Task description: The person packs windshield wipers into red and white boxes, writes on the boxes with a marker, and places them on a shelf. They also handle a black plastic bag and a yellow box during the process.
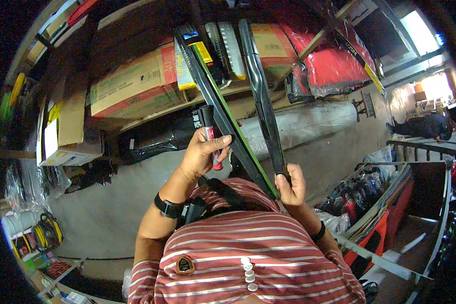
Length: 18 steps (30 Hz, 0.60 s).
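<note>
In the head view my left hand (209,150) holds a black marker pen (211,136) with a red end, and its thumb presses on a long black strip (228,127) with a green edge. This strip slants from the shelf side down to my waist. Right of it, my right hand (292,186) grips the lower end of a second long part, a glossy black plastic strip (262,95). The two strips spread apart toward their far ends. Fingers behind the marker are partly hidden.
Cardboard boxes (136,85) and red plastic-wrapped packs (338,64) fill the shelf ahead. Beneath lies a long wrapped roll (307,121). A metal-framed rack (387,252) stands at the right, with bagged goods beside it. Farther right a person (423,126) is bent over.
</note>
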{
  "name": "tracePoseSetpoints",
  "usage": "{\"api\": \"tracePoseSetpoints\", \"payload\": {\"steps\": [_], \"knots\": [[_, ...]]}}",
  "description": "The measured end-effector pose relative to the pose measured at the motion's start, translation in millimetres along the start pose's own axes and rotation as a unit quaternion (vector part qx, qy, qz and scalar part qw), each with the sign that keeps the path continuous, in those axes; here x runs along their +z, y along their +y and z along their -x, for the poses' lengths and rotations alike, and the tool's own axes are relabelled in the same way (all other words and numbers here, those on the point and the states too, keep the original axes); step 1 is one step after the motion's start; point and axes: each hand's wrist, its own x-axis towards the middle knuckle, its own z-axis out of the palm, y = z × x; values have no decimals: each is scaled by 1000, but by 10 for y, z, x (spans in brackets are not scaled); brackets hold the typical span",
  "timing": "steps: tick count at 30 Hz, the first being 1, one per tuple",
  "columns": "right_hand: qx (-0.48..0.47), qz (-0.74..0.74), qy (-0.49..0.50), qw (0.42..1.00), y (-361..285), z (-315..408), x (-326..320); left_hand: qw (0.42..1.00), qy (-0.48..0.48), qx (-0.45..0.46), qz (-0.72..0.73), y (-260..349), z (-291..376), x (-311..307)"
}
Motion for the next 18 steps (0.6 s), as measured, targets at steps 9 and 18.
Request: {"api": "tracePoseSetpoints", "payload": {"steps": [9,18], "knots": [[-118,145,-45,981,-182,-101,94,998,-34,53,22,39,43,-61],[-63,144,-72,985,-51,-54,149,999,41,26,16,-42,20,-47]]}}
